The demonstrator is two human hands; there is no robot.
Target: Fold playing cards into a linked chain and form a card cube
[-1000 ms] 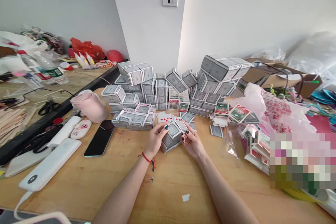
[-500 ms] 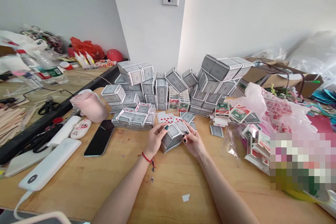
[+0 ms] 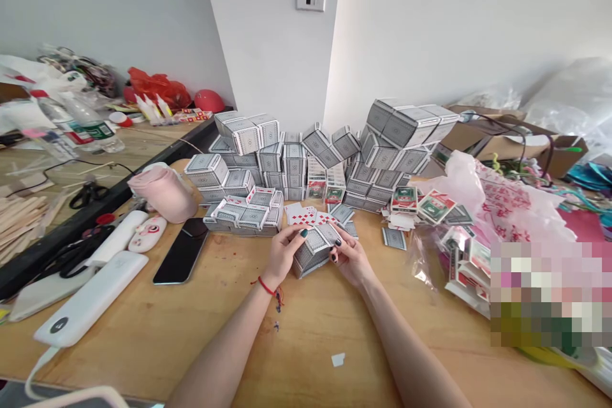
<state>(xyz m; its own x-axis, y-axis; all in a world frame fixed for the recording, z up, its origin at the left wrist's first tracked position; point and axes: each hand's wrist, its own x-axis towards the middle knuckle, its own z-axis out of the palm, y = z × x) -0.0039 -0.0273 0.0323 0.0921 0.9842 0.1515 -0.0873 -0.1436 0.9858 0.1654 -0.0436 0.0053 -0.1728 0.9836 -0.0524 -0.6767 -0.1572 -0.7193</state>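
Between my hands sits a box folded from grey-backed playing cards (image 3: pixel 310 261), tilted at an angle on the table. My left hand (image 3: pixel 281 256) grips its left side, thumb on the top edge. With thumb and fingers closed, my right hand (image 3: pixel 354 260) pinches a playing card (image 3: pixel 328 234) at the box's upper right. Some of the right fingers are hidden behind the cards. Just beyond lie loose face-up cards (image 3: pixel 302 214) with red diamonds. Similar card boxes (image 3: pixel 294 162) are stacked in several piles behind them.
A phone (image 3: pixel 180 254), a white power bank (image 3: pixel 90 299) and a pink pouch (image 3: pixel 163 193) lie at left. Card packs (image 3: pixel 436 206) and a pink-white plastic bag (image 3: pixel 507 197) are at right. A paper scrap (image 3: pixel 338 360) rests in front on the wooden table (image 3: pixel 306 331).
My right fingers have shifted slightly left, and the pinched card sits a little closer against the card box. My left hand has hardly moved.
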